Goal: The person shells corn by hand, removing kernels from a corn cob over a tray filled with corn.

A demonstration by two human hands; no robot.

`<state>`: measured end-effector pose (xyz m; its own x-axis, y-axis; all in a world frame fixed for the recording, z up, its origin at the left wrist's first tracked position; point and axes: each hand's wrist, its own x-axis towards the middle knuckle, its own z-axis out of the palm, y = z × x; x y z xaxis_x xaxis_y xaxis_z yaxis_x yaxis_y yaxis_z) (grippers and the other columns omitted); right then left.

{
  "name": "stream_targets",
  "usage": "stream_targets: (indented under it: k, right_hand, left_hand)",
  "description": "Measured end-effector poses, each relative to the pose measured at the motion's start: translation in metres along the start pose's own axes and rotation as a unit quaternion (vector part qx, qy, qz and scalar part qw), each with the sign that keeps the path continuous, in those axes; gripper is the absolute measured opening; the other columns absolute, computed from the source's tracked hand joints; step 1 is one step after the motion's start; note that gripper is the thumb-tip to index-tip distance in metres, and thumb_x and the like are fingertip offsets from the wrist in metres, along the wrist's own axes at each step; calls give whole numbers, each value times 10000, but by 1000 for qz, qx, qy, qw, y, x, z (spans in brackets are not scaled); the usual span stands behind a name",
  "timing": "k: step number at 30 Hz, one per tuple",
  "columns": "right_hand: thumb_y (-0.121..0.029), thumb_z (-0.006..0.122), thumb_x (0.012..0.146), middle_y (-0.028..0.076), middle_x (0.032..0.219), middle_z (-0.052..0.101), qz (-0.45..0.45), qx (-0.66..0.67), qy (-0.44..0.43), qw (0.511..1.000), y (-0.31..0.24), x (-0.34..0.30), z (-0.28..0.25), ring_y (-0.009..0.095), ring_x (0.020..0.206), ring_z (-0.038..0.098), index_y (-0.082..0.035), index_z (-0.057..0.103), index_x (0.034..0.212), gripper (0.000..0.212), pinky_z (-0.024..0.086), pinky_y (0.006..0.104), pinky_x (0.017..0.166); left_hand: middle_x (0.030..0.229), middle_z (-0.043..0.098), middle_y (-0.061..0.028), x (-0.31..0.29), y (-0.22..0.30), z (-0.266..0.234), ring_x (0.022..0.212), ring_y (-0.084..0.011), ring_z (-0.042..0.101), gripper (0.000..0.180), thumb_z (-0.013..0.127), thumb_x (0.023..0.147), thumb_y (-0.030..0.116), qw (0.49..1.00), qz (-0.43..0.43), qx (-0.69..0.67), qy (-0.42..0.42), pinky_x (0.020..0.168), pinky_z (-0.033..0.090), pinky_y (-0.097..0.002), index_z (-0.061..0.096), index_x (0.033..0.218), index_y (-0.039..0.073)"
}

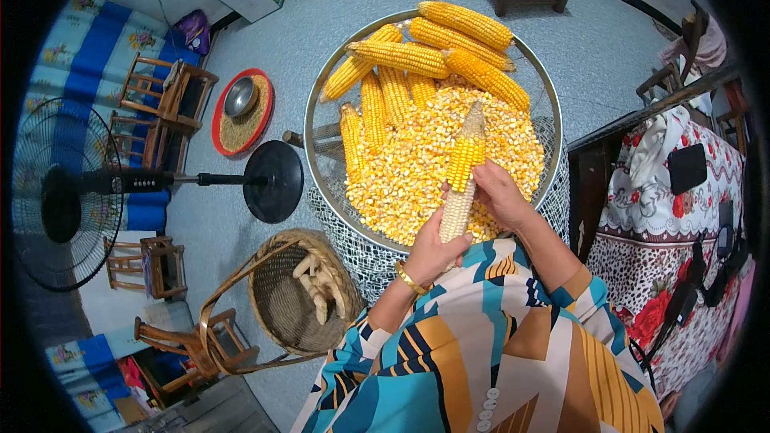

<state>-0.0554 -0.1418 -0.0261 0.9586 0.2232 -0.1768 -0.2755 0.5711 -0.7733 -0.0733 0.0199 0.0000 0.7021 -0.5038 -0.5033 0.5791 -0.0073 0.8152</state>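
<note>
A partly shelled corn cob (465, 162) is held over a round metal tray (313, 162). Yellow kernels still cover its middle, while its lower part is bare and pale. My left hand (437, 242) wraps round the bare lower end. On the cob's right side my right hand (499, 192) grips it, its fingers and thumb against the kernels' lower edge. Loose corn kernels (393, 186) heap in the tray beneath both hands. Several whole corn cobs (465, 24) lie along the tray's far and left rim.
Left of me stands a wicker basket (277, 305) holding bare cobs (322, 285). Beyond it are a black fan base (273, 182) and a red tray (216, 124) of grain with a metal bowl (241, 98). A table with a flowered cloth (626, 273) is on the right.
</note>
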Motion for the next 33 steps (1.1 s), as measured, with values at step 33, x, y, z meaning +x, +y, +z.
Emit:
stream_targets:
  k: [33]
  right_hand:
    - [-265,513,872,23,964,542,-5,-128,18,992,14,6,3,79,838,508,5,480,1070,336,420,231,752]
  left_hand:
    - [706,531,-41,3,-3,-4,482,-88,505,306,594,744,55,997,14,-73,32,425,421,-207,444,1008,18]
